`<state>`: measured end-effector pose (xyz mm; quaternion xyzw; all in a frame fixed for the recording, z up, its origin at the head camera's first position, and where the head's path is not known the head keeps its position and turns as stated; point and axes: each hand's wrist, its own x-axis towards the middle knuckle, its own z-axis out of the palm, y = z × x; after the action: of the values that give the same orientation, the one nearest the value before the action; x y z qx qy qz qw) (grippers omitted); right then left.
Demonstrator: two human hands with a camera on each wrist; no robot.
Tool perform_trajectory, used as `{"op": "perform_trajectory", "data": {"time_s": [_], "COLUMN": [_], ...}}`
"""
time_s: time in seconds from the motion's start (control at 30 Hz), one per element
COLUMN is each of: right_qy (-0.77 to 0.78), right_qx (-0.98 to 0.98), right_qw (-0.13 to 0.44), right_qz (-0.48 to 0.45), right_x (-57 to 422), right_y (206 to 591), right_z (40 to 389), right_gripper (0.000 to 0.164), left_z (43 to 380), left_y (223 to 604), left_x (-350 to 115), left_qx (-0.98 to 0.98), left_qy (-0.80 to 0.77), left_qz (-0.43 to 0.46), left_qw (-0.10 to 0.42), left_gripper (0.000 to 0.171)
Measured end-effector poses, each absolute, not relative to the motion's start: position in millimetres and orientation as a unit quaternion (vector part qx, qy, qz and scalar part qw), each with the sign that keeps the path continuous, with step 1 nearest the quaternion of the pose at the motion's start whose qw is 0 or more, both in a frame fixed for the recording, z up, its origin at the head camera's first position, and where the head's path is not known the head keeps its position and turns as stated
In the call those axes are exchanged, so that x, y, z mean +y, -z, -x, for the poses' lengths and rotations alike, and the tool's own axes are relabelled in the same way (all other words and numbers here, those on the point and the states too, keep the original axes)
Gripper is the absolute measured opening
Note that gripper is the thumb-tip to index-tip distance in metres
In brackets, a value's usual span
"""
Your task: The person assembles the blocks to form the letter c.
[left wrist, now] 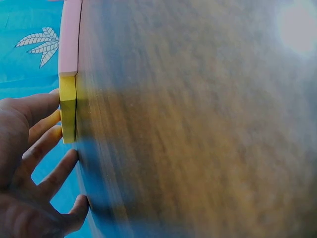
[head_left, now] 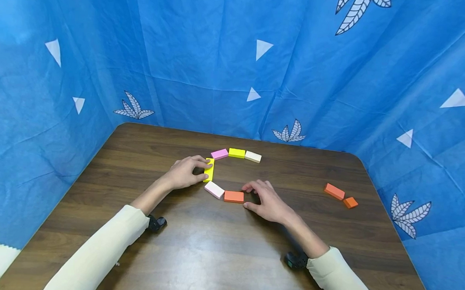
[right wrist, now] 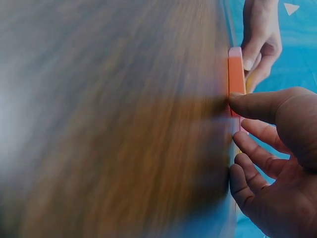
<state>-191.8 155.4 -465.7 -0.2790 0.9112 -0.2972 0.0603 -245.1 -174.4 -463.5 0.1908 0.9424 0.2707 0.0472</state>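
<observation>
My left hand (head_left: 185,173) grips a yellow block (head_left: 209,172) on the table, thumb near its close end and fingertips over its far part. In the left wrist view, the thumb and fingers reach that yellow block (left wrist: 68,119), with a pink and white block (left wrist: 71,37) touching its end. An orange block (head_left: 234,197) lies flat beside my right hand (head_left: 267,201), whose fingers are loosely bent. The thumb tip is right at the block's near right corner, the index fingertip just past its far right corner. Between the two hands lies a pink and white block (head_left: 214,190).
A pink block (head_left: 219,154), another yellow block (head_left: 237,153) and a cream block (head_left: 253,156) continue the curved row at the back. Two orange-red pieces, a longer block (head_left: 334,191) and a short block (head_left: 350,202), lie at the right. A blue curtain (head_left: 189,64) surrounds the wooden table (head_left: 195,257).
</observation>
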Motion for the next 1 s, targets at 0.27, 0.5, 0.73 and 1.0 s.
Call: {"op": "perform_trajectory", "data": {"time_s": [0.27,0.5,0.73,1.0], "right_qy": [0.302,0.304,0.31,0.284], "right_qx": [0.915,0.925,0.928,0.94], "right_qw": [0.039,0.026,0.024,-0.014], "right_qz": [0.264,0.228,0.204,0.189], "right_x": [186,212,232,265], "right_y": [466,468,466,470], "right_z": [190,187,178,174], "right_gripper": [0.038,0.034,0.035,0.033], "left_z": [244,244,245,246], "left_y": [463,464,466,466], "left_x": [-174,-174,-174,-175], "left_qx": [0.943,0.942,0.942,0.94], "left_qy": [-0.27,-0.271,-0.272,-0.275], "left_qz": [-0.192,-0.191,-0.191,-0.197], "left_qw": [0.042,0.043,0.044,0.039], "left_gripper": [0.044,0.044,0.044,0.043]}}
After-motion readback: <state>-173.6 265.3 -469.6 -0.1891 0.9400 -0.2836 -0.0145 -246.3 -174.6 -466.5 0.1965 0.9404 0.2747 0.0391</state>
